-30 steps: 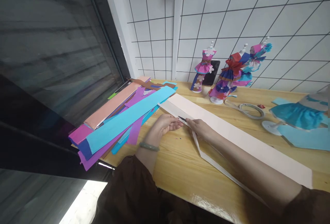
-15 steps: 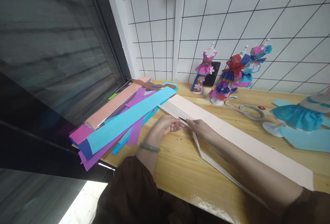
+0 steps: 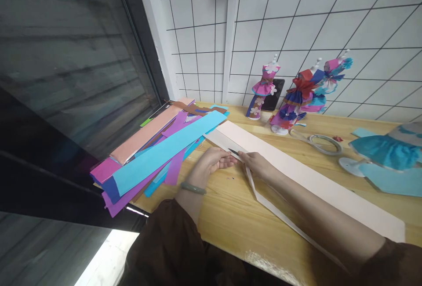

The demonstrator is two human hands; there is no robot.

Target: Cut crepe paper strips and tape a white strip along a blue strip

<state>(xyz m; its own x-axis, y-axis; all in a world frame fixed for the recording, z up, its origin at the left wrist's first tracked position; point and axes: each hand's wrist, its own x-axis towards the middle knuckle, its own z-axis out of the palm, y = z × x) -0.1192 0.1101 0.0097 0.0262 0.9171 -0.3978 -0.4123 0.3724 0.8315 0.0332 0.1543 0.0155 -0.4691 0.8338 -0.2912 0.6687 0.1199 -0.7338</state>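
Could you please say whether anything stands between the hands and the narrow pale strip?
Nothing visible does: the left hand and right hand are at the narrow pale strip, as is the dark blade.

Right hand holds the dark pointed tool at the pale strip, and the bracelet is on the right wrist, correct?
No, the head view shows the bracelet on the left wrist. The right hand does hold the dark pointed tool at the pale strip.
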